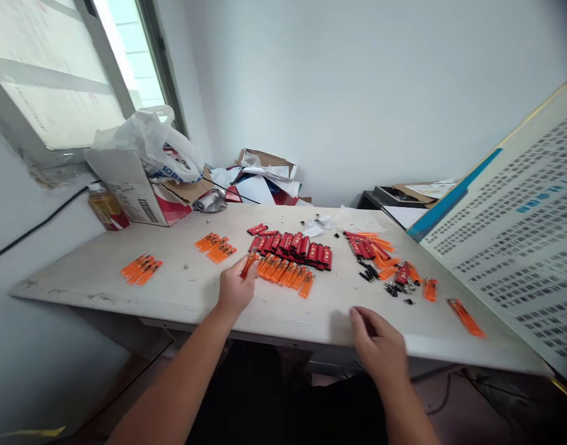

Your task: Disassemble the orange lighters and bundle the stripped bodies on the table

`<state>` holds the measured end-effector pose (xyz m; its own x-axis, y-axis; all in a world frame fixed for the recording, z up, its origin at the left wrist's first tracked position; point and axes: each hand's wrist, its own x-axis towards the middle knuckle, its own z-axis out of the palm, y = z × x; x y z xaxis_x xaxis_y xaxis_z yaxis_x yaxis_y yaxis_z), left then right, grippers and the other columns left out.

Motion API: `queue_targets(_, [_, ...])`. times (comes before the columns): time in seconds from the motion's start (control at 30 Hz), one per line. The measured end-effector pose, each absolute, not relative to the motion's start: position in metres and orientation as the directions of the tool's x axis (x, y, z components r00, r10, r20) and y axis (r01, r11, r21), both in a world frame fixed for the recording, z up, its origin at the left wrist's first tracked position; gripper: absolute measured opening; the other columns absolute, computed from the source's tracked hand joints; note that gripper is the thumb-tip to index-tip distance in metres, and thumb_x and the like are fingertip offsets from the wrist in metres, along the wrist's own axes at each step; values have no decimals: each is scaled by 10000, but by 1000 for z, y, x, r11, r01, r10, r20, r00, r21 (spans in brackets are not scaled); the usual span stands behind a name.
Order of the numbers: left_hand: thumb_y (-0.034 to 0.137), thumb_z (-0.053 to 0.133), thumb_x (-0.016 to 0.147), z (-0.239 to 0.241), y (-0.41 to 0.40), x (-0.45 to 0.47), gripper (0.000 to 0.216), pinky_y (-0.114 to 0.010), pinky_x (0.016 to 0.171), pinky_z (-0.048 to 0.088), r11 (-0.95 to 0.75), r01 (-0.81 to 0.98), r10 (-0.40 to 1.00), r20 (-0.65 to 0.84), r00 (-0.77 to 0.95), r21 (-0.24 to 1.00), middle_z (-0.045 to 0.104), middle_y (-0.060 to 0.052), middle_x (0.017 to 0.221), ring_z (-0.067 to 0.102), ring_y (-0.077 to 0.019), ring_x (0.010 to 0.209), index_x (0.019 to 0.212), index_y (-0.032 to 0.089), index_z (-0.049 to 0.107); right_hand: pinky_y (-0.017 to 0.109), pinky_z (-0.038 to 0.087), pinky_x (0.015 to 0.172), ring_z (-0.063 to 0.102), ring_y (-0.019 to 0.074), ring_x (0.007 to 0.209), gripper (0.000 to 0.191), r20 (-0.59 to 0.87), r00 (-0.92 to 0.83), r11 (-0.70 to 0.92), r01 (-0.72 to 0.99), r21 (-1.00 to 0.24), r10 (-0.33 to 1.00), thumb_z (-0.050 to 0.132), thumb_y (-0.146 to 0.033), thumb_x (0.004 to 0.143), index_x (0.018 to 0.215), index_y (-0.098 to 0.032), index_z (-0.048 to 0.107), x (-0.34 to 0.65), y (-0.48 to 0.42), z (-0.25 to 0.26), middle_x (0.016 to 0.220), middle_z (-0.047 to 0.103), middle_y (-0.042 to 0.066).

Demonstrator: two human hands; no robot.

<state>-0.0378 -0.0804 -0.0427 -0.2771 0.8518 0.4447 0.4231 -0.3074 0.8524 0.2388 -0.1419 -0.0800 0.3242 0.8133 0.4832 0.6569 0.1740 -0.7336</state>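
The left hand point(235, 289) had its grip clenched on an orange translucent disposable lighter point(248, 264), which tilted upward just beside the left end of a row of matching lighters point(285, 276). The row lay side by side on the pale, scuffed tabletop point(74, 287). The right hand point(378, 345) held nothing, its grip released and its fingers loosely curled above the tabletop's near edge, well apart from the lighters.

Beyond the row sat a dense block of glossy red lighters point(290, 249), packed in close ranks. Two small bunches of orange lighters point(141, 269) point(215, 248) lay further left. To the right, a looser heap of red and orange lighters point(369, 250) lay near scattered small black parts point(369, 271).

At the far left, an open cardboard carton point(130, 188) was stuffed with a crumpled white plastic bag point(144, 139), beside an amber bottle point(107, 209). Behind the tabletop, a torn cardboard box point(264, 162) overflowed with crumpled paper and printed sheets. A large printed board point(510, 235) leaned at the right.
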Motion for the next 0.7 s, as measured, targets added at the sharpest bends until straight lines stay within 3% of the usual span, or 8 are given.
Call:
queue_targets(0.1, [339,597,847,-41,-108,4,276,-386,859,517,-459,484,763,610,-216,745,720,-122,1012,674,-281,956,1064,195,686,289,558,644,676,186,698,380,367,236,265,373,-889,900,579,-458,814,944,-134,729,196,-145,-61,825,742,97])
queue_targets(0.2, [310,573,871,-41,-132,37,336,-407,919,511,-525,450,769,629,-114,723,690,-116,1144,648,-286,1064,1187,225,648,284,569,689,670,162,707,332,395,177,351,237,-906,901,581,-398,840,1008,-144,714,164,-147,-41,835,732,76])
queue_targets(0.33, [286,561,884,-42,-149,51,384,-392,915,524,-589,431,755,656,-9,683,676,-105,1184,646,-278,1079,1264,254,608,252,543,684,635,138,704,244,481,133,442,240,-864,867,544,-321,869,893,-168,732,156,-153,-26,810,704,54])
queue_targets(0.57, [186,468,927,-37,-161,51,408,-320,755,566,-678,580,606,791,91,453,724,-127,1040,704,-226,901,1327,179,547,200,432,536,480,83,541,289,436,120,406,215,-888,892,550,-337,865,708,-141,694,168,-171,-14,601,580,6])
queue_targets(0.7, [147,475,923,-34,-166,52,403,-294,709,566,-701,595,556,824,110,393,725,-145,1005,708,-207,848,1321,134,530,182,359,475,409,65,491,337,416,108,388,211,-897,903,536,-334,863,609,-133,630,167,-176,-6,518,484,-13])
